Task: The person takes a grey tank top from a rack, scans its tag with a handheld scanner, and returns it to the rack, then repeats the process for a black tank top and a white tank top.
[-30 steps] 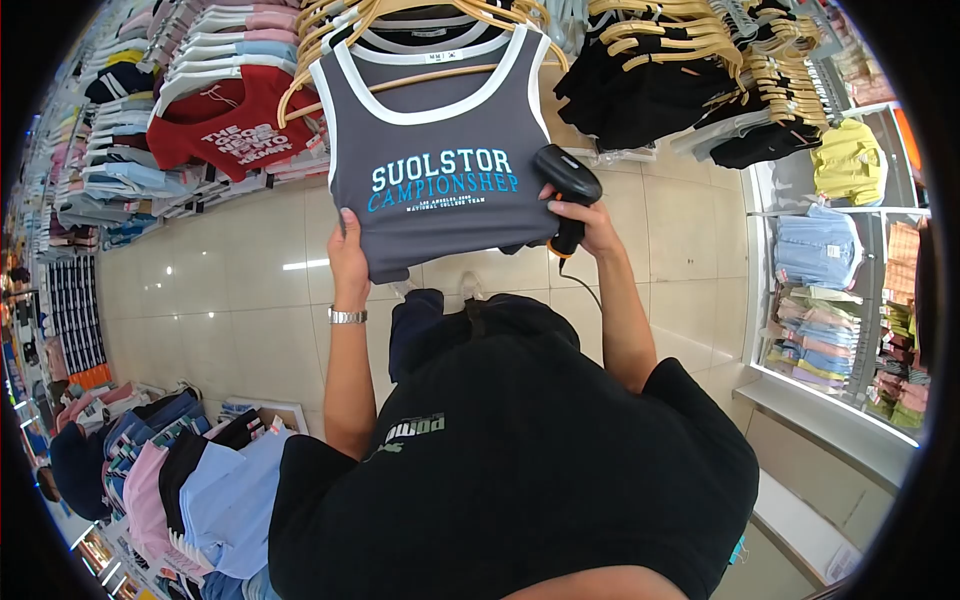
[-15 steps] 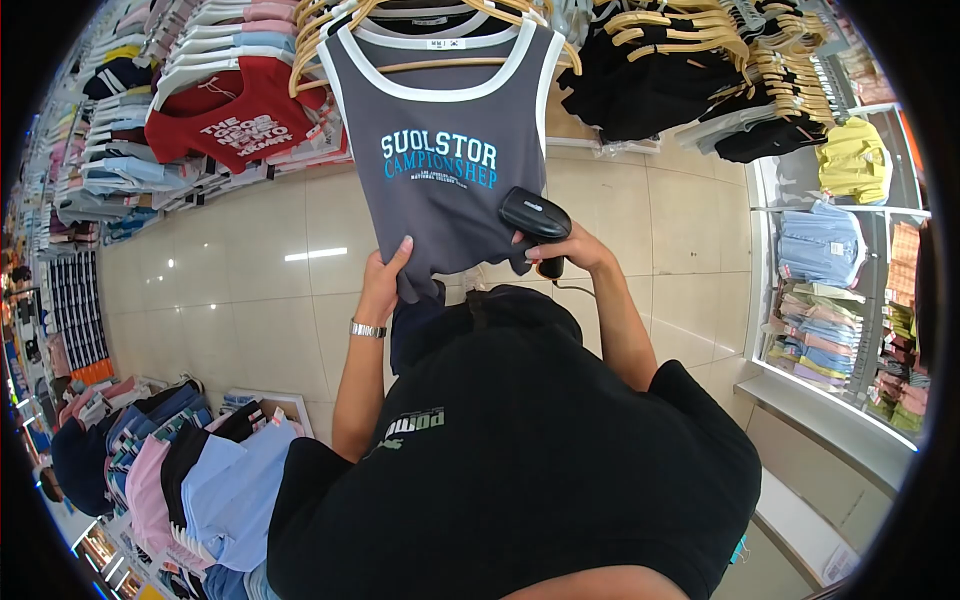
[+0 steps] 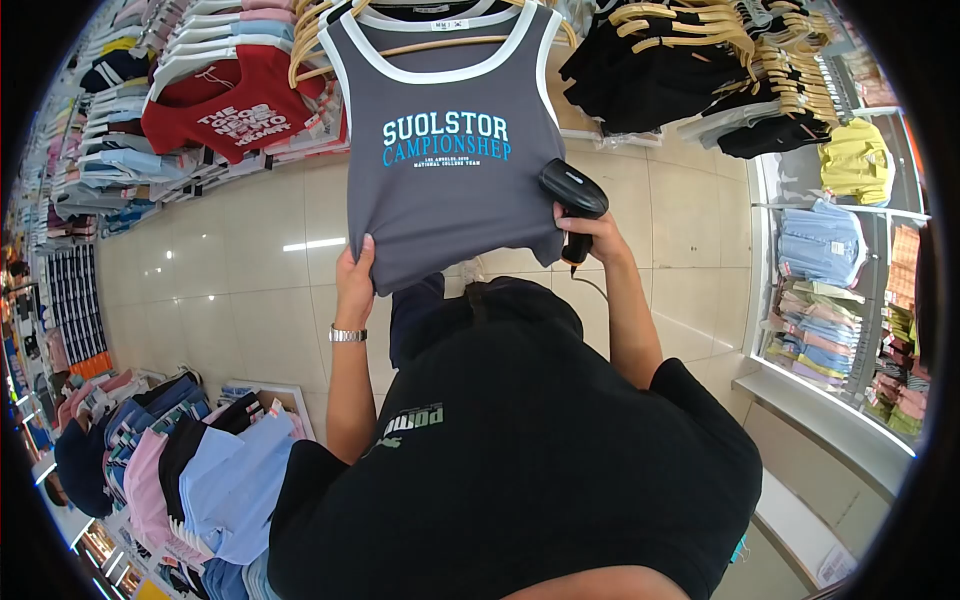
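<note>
A dark grey tank top [image 3: 450,200] with white trim and blue and white lettering hangs from a wooden hanger [image 3: 440,44] at the top centre. The lower left corner of the cloth is pinched in my left hand [image 3: 355,278], which has a metal watch on its wrist. My right hand [image 3: 597,238] is closed round the handle of a black handheld scanner [image 3: 573,190] with a cable, and its fingers also touch the right edge of the top. The hem is stretched between both hands.
Red shirts [image 3: 235,115] on white hangers are at the upper left, black garments [image 3: 660,85] on wooden hangers at the upper right. Folded clothes [image 3: 225,480] lie at the lower left. Lit shelves [image 3: 820,250] with shirts stand on the right. Tiled floor [image 3: 220,250] shows between.
My hands have moved apart, the left one leftward and the right one rightward with the scanner. The hem of the tank top is now spread wider and flatter.
</note>
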Demonstrator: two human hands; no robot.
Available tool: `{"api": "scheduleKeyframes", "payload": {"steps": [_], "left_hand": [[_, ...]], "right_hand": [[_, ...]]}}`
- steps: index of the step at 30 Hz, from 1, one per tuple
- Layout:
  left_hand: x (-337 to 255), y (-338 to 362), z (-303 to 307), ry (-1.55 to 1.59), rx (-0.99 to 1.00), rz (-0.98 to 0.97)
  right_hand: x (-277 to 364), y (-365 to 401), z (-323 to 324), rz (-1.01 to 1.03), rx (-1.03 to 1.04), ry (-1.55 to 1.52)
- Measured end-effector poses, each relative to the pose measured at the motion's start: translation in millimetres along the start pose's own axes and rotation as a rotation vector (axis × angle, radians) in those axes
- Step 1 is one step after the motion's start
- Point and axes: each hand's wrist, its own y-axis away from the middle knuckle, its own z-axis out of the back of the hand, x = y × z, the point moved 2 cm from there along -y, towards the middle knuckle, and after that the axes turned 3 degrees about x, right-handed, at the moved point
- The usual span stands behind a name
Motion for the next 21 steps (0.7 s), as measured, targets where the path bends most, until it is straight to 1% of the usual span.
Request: {"api": "scheduleKeyframes", "payload": {"steps": [2, 5, 9, 11, 15, 18, 21], "left_hand": [[-4, -1, 2, -0.017, -0.069, -0.032], [-9, -4, 13, -0.037, -0.109, -0.069], [-13, -13, 32, -0.088, -0.183, -0.091], [-19, -12, 34, -0.107, -0.208, -0.1], [-21, -19, 49, -0.1, -0.219, -0.076], [-21, -17, 39, -0.112, -0.189, -0.057], [-20, -13, 24, -0.139, -0.122, -0.022]], "right_hand": [[5, -1, 4, 0.016, -0.002, 0.014], [14, 0, 14, -0.001, -0.057, -0.015], [18, -3, 38, 0.048, -0.15, 0.049], [21, -1, 49, 0.032, -0.145, 0.043], [27, 0, 62, 0.049, -0.1, 0.065], [27, 2, 49, -0.063, -0.022, 0.028], [25, -1, 25, -0.093, 0.07, 0.076]]}}
